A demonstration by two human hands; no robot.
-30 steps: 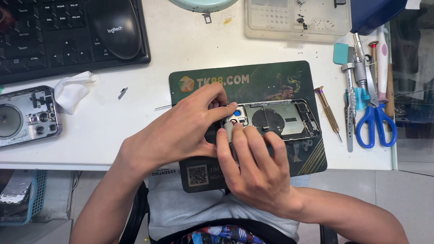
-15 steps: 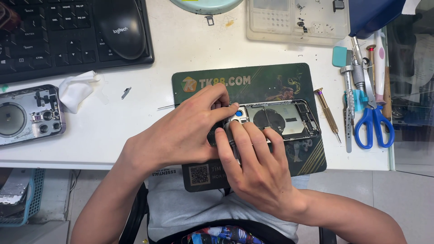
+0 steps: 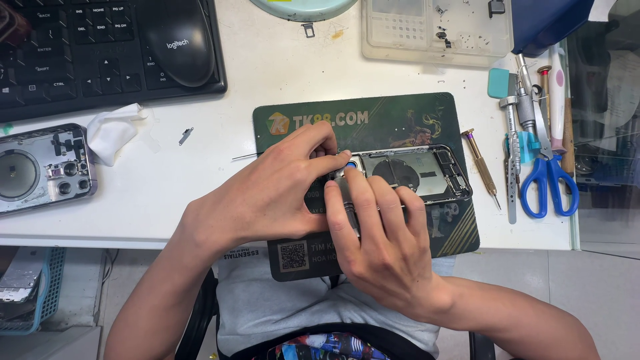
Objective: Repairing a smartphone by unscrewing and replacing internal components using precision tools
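Observation:
An opened phone housing [image 3: 420,175] lies on a dark green work mat [image 3: 373,120], with a round coil and metal plates showing inside. My left hand [image 3: 267,197] pinches at the housing's left corner, by the camera opening. It grips a thin metal tool [image 3: 243,157] whose end sticks out to the left. My right hand [image 3: 380,243] lies over the housing's near left end. Its fingers are closed around a grey tool handle [image 3: 345,197], most of it hidden under the index finger. The two hands touch each other.
A second phone housing [image 3: 41,170] and a crumpled white wipe [image 3: 113,130] lie at the left. At the back are a black keyboard [image 3: 67,53] and mouse [image 3: 179,47]. Blue scissors [image 3: 548,180], screwdrivers [image 3: 481,167] and a parts tray [image 3: 433,30] sit at the right.
Both hands stay at the housing's left end with only slight finger shifts. The view has drifted a little.

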